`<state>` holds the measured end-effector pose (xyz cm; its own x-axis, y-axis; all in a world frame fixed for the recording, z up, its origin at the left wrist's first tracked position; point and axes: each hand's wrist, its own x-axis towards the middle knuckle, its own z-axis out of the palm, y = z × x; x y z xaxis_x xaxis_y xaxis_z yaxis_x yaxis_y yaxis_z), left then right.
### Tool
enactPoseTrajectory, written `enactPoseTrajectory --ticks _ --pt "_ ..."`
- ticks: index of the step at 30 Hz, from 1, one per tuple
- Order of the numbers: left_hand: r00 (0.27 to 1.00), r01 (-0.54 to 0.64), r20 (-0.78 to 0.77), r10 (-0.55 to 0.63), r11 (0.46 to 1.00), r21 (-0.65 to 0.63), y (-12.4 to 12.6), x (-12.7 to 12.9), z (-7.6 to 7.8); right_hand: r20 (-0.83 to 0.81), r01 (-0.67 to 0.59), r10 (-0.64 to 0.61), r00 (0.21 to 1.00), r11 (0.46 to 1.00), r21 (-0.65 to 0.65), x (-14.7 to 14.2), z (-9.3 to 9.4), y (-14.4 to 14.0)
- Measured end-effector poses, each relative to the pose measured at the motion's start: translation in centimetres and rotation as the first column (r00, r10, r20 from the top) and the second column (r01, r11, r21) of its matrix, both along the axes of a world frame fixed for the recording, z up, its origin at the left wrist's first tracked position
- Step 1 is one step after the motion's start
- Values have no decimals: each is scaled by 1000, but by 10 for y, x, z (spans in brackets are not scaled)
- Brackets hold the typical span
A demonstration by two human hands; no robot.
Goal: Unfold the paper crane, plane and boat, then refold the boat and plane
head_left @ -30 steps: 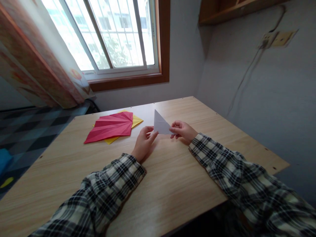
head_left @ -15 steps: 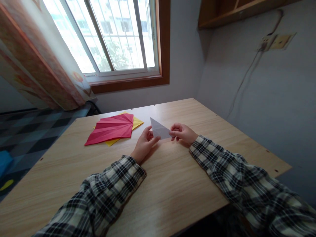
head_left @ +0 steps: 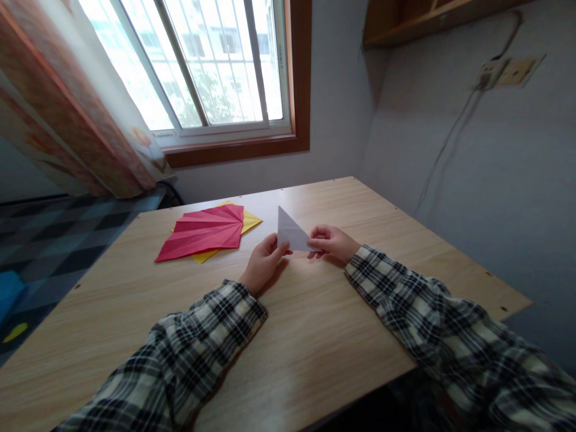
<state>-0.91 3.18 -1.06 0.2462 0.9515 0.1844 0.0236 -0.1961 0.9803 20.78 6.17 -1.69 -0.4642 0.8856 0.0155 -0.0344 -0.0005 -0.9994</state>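
Gripped between both hands, just above the wooden table [head_left: 288, 336]: a small white paper triangle [head_left: 291, 233], folded, one point tilted up and away. Left hand [head_left: 263, 264] closed on the near left corner, thumb on top and fingers under, wrist resting on the wood, probably for steadiness. Right hand [head_left: 332, 242] pinched shut on the right corner, fingertips curled in, likely to keep the edge taut between the two grips. Held clear of the tabletop rather than pressed flat, so both faces stayed reachable. Plaid sleeves [head_left: 198, 342] laid along the table on either side, forearms apart, leaving bare wood between. Farther left, well apart from the hands: a red pleated paper [head_left: 204, 233] spread like a fan, lying flat on top of a yellow sheet [head_left: 250, 221] that showed at its edges. Beyond the table's far edge: a patterned curtain [head_left: 67, 120] drawn to the left, a barred window [head_left: 211, 66] letting in daylight, and a wall socket [head_left: 495, 72] with a cord hanging down the right wall.
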Motion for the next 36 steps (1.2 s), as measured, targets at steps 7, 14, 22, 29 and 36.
enactPoseTrajectory --ticks 7,14,22,29,36 --pt "998 -31 54 32 999 -15 6 -2 -3 -147 -57 42 988 993 -101 -10 -2 -9" --pt "985 104 144 -90 990 -93 5 0 -4 -224 -68 36 974 988 -139 -21 -1 -16" --pt "991 122 59 -118 990 -70 6 -2 -7 -220 -91 60 974 987 -131 -28 -3 -22" --pt "993 119 -16 -119 993 -29 5 -1 -6 -199 -98 74 977 989 -112 -28 -6 -20" --pt "993 105 -61 -106 994 -8 2 -1 1 -184 -109 90 979 989 -96 -28 -7 -20"
